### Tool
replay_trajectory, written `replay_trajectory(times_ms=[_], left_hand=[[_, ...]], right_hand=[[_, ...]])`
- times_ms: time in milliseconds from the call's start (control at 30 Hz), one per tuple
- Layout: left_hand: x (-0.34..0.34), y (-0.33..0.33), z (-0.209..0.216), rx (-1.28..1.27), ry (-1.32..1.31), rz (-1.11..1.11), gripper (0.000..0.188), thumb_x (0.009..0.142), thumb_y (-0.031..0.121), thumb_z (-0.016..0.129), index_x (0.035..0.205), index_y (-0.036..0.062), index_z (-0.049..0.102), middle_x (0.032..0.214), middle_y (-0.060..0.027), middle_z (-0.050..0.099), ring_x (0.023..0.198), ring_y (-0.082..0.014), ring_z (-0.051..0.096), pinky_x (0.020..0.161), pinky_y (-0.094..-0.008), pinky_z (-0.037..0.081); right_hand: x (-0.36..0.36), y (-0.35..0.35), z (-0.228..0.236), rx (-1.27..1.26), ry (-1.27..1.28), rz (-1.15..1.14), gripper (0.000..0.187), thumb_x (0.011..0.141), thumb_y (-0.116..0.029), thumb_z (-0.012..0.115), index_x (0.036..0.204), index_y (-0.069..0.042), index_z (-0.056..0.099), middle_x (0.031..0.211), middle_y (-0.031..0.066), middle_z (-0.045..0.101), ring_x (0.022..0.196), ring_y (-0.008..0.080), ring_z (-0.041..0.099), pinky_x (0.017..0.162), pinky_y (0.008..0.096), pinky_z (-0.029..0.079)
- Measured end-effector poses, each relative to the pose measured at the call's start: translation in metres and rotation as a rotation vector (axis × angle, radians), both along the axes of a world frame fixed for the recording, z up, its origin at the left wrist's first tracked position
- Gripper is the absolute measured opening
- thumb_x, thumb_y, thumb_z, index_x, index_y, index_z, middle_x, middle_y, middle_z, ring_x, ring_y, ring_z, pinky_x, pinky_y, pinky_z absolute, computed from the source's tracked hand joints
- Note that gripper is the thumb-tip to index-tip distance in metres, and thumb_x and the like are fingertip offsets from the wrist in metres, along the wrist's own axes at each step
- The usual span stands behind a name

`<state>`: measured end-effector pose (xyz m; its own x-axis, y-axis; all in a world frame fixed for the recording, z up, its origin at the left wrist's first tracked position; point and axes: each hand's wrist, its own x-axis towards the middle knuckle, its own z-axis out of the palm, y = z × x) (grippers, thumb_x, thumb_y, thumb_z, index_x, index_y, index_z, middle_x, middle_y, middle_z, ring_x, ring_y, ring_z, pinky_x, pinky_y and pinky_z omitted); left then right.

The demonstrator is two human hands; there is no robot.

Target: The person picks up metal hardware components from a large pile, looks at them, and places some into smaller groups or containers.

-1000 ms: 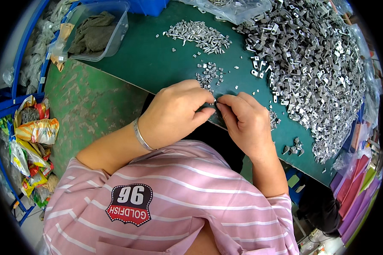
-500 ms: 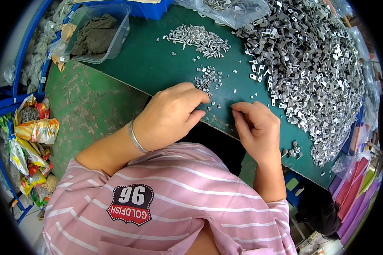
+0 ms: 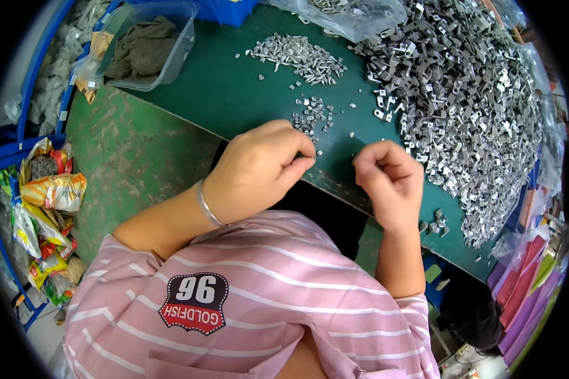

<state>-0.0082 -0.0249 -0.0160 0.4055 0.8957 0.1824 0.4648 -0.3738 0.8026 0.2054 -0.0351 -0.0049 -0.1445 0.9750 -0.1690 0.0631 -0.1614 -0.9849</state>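
My left hand [image 3: 253,167], with a metal bangle [image 3: 207,203] at its wrist, is pinched at the table's near edge. A tiny metal piece seems to be at its thumb and fingertip, too small to name. Just beyond it lies a loose cluster of small metal pieces [image 3: 312,115]. To the right, my right hand [image 3: 392,183] has thumb and forefinger curled together above the same edge; whatever they hold, if anything, is hidden. Farther off lies a heap of small elongated silver metal parts [image 3: 297,57].
A large pile of metal brackets with holes [image 3: 461,95] covers the right of the green table [image 3: 227,69]. Several dark metal parts [image 3: 435,223] lie nearer. A clear plastic tub [image 3: 182,54] holding grey cloth stands far left; a plastic bag [image 3: 354,19] lies at the back.
My left thumb and forefinger have closed together beside the small pieces. My right hand has shifted slightly right, its fingers curled more tightly.
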Motion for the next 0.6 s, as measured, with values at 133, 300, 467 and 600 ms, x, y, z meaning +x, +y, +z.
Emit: replay_trajectory(times_ms=[133, 300, 467, 600], left_hand=[[-0.005, -0.001, -0.001, -0.586, -0.532, 0.062, 0.008, 0.085, 0.0, 0.065, 0.09, 0.0004, 0.06, 0.08, -0.0022, 0.058, 0.065, -0.0054, 0.049, 0.054, -0.0206, 0.041], [-0.012, 0.002, 0.011, -0.863, -0.691, 0.089, 0.007, 0.085, -0.002, 0.062, 0.089, -0.0009, 0.058, 0.086, -0.0091, 0.062, 0.06, -0.0061, 0.052, 0.049, -0.0174, 0.04], [-0.009, 0.003, 0.008, -0.874, -0.76, 0.102, 0.007, 0.086, -0.001, 0.06, 0.093, -0.003, 0.059, 0.086, -0.0112, 0.064, 0.06, -0.0068, 0.053, 0.048, -0.0179, 0.041], [-0.011, 0.004, 0.006, -0.943, -0.758, 0.068, 0.01, 0.088, 0.001, 0.062, 0.097, -0.0036, 0.061, 0.084, -0.0103, 0.064, 0.061, -0.0075, 0.054, 0.049, -0.0186, 0.042]], right_hand=[[-0.023, 0.004, -0.011, 0.51, -0.605, 0.114, 0.008, 0.078, -0.005, 0.07, 0.085, -0.004, 0.066, 0.066, 0.0085, 0.058, 0.054, 0.0232, 0.057, 0.049, 0.0321, 0.045], [-0.023, 0.0, -0.012, 0.651, -0.832, 0.141, 0.012, 0.077, -0.007, 0.071, 0.087, -0.006, 0.065, 0.065, 0.0078, 0.055, 0.054, 0.0277, 0.057, 0.05, 0.037, 0.047], [-0.017, -0.004, -0.012, 0.708, -0.932, 0.105, 0.011, 0.076, -0.005, 0.07, 0.086, -0.006, 0.066, 0.064, 0.0073, 0.054, 0.051, 0.0263, 0.056, 0.047, 0.0367, 0.046], [-0.014, 0.0, -0.015, 0.698, -0.902, 0.019, 0.011, 0.077, -0.004, 0.07, 0.086, -0.006, 0.066, 0.064, 0.0074, 0.054, 0.051, 0.0262, 0.055, 0.046, 0.0363, 0.045]])
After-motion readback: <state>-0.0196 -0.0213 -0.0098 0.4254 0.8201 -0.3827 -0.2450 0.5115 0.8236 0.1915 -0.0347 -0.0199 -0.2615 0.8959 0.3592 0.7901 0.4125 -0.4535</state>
